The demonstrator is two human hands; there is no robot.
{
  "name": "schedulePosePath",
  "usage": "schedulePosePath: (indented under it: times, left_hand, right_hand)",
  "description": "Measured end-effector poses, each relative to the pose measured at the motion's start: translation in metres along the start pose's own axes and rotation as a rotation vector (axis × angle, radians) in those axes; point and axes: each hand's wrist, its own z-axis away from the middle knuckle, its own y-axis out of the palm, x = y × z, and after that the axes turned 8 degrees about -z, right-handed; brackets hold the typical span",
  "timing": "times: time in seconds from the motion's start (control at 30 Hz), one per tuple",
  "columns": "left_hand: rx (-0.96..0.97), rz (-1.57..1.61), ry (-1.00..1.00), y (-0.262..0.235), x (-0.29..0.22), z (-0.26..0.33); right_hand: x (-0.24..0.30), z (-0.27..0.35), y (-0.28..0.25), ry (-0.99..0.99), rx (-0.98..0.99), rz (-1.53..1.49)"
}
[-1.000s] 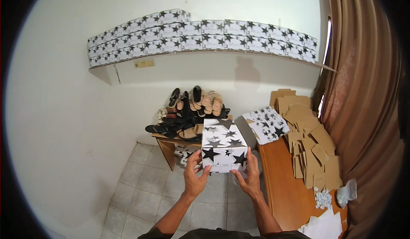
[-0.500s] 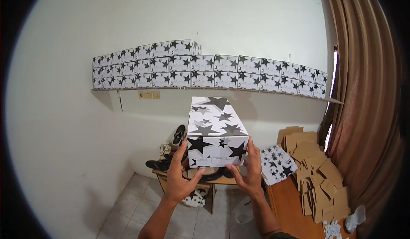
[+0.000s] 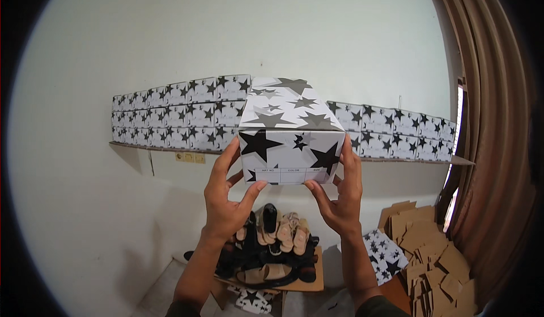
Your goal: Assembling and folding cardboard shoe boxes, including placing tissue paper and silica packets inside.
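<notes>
Raised in front of me is a white shoe box (image 3: 293, 147) patterned with black and grey stars, its lid on and its short end facing me. My left hand (image 3: 229, 189) grips its left side, thumb under the lower front edge. On the right side my right hand (image 3: 340, 192) holds it the same way. Behind it, a wall shelf (image 3: 136, 146) carries rows of matching star-patterned boxes (image 3: 175, 116). The left part is stacked three high, the right part (image 3: 391, 127) two high. The held box hides the middle of the shelf.
Below, a small wooden table (image 3: 311, 269) bears a heap of sandals and shoes (image 3: 272, 243). Flattened brown cardboard (image 3: 436, 254) and star-printed sheets (image 3: 385, 254) lie on an orange-brown table at the right. A brown curtain (image 3: 493, 118) hangs there. Wall sockets (image 3: 190, 158) sit under the shelf.
Both hands have lifted the shoe box higher, up in front of the shelf boxes. My view has tilted and shifted, and more of the shoe heap below shows.
</notes>
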Motion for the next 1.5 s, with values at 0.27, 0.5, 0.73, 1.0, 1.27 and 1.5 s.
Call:
schedulePosePath:
  times: [0.27, 0.5, 0.73, 1.0, 1.27, 1.5]
  left_hand:
    - [-0.019, 0.010, 0.202, 0.015, 0.091, -0.076]
    - [0.047, 0.025, 0.225, 0.013, 0.168, -0.148]
    - [0.081, 0.036, 0.202, 0.022, 0.239, -0.184]
    - [0.102, 0.035, 0.153, 0.045, 0.297, -0.197]
    - [0.085, -0.037, 0.191, 0.064, 0.335, -0.201]
    - [0.027, -0.160, 0.190, 0.072, 0.341, -0.200]
  right_hand:
    - [-0.075, -0.065, 0.049, -0.140, -0.044, 0.013]
    - [-0.122, -0.114, 0.098, -0.075, -0.086, 0.138]
    - [-0.184, -0.138, 0.137, -0.066, -0.109, 0.176]
    - [-0.240, -0.148, 0.155, -0.040, -0.057, 0.284]
    - [-0.260, -0.153, 0.159, 0.039, 0.014, 0.296]
    - [-0.281, -0.155, 0.161, 0.057, 0.015, 0.223]
